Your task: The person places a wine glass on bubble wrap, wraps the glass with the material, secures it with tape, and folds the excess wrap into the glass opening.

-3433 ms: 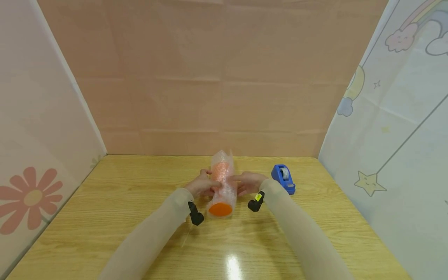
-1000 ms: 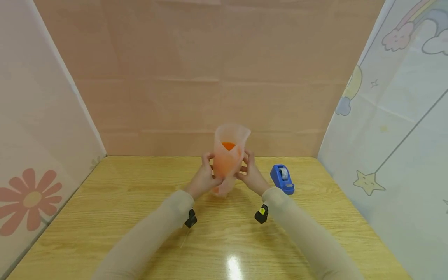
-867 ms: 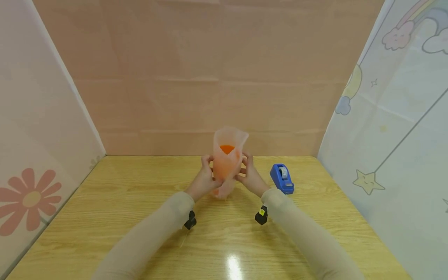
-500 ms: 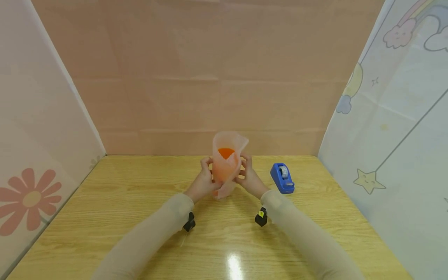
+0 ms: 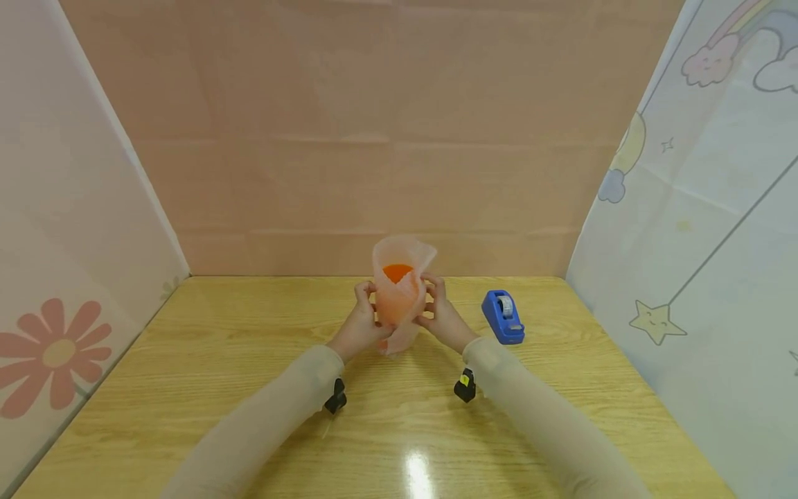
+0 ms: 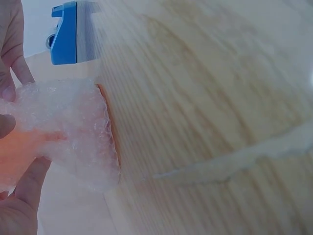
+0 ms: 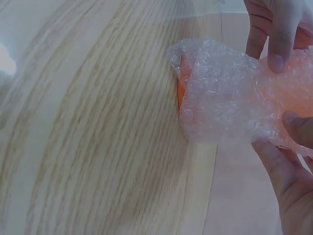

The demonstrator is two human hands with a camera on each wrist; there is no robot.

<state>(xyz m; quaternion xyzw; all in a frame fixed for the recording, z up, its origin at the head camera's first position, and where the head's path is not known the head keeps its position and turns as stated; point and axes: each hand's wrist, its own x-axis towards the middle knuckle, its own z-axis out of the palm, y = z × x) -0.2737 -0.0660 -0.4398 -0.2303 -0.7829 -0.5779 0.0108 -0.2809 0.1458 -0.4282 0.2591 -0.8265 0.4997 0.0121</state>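
Observation:
An orange object in bubble wrap (image 5: 397,301) stands roughly upright between both hands at mid-table. The loose wrap flares above its bright orange top (image 5: 397,272). My left hand (image 5: 360,324) grips its left side with curled fingers and thumb. On the other side my right hand (image 5: 445,322) holds it with bent fingers, thumb toward me. In the right wrist view an orange edge (image 7: 181,93) shows at the lower end of the wrap (image 7: 220,93). Whether that end touches the table, I cannot tell.
To the right on the wooden table (image 5: 249,326) sits a blue tape dispenser (image 5: 503,317) with a roll in it. Printed cloth walls stand left and right, a plain brown one behind. A pale ragged strip (image 6: 234,159) crosses the left wrist view.
Seconds ago the wrapped object lay on the table, its orange end toward me; now it is held upright. Over the last second it has shifted slightly left and lower, with both hands.

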